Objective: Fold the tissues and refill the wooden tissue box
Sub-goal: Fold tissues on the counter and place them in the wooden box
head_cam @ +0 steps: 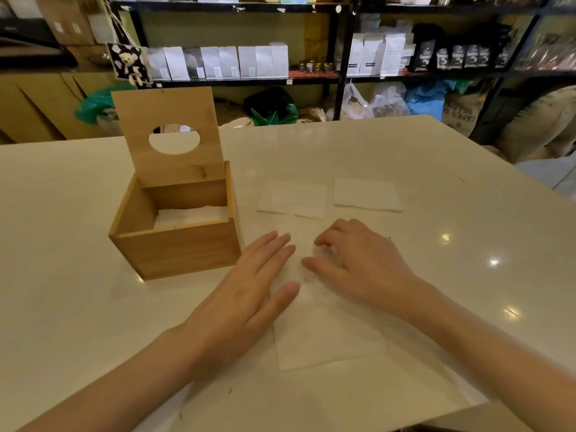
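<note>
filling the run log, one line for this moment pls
both hands flat on tissue | wooden tissue box lid up, part filled

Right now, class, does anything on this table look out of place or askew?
Little stands out. The wooden tissue box has its lid upright. Only the left folded tissue looks uneven, with a stepped near edge.
</note>
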A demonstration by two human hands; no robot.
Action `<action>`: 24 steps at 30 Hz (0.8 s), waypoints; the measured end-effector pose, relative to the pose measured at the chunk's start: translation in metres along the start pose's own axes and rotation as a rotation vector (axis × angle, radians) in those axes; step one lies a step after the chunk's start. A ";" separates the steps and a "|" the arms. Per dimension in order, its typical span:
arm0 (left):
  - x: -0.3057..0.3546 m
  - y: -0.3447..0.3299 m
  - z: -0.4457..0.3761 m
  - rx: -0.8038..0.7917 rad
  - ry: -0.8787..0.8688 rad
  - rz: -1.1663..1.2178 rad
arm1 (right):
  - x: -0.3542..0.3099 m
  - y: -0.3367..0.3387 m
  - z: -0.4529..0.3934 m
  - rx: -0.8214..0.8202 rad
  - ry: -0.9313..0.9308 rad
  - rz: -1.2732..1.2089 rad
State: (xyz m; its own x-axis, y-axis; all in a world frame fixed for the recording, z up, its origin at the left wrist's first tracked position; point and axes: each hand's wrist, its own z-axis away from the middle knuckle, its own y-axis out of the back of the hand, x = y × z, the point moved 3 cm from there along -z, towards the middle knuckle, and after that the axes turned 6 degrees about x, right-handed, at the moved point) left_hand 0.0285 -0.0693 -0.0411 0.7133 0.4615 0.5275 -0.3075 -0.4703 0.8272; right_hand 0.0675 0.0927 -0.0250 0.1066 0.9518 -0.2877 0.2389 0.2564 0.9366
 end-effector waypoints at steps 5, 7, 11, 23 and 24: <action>0.000 -0.008 0.000 -0.139 0.147 0.097 | -0.007 -0.011 -0.003 0.048 0.042 0.069; -0.001 -0.009 -0.001 -0.144 0.146 0.090 | -0.007 -0.012 -0.005 0.073 0.025 -0.008; 0.000 -0.010 -0.002 -0.136 0.113 0.103 | -0.005 -0.012 -0.007 0.080 -0.071 -0.212; 0.020 0.039 -0.018 0.352 0.034 0.221 | 0.007 0.051 -0.003 0.064 0.014 -0.960; 0.023 0.041 -0.019 0.344 0.105 0.319 | 0.007 0.057 0.000 0.031 0.027 -0.983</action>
State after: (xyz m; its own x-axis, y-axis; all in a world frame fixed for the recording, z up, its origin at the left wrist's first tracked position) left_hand 0.0203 -0.0637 0.0081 0.5442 0.3185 0.7762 -0.2619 -0.8145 0.5178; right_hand 0.0814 0.1143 0.0265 -0.1749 0.3208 -0.9309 0.2351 0.9317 0.2769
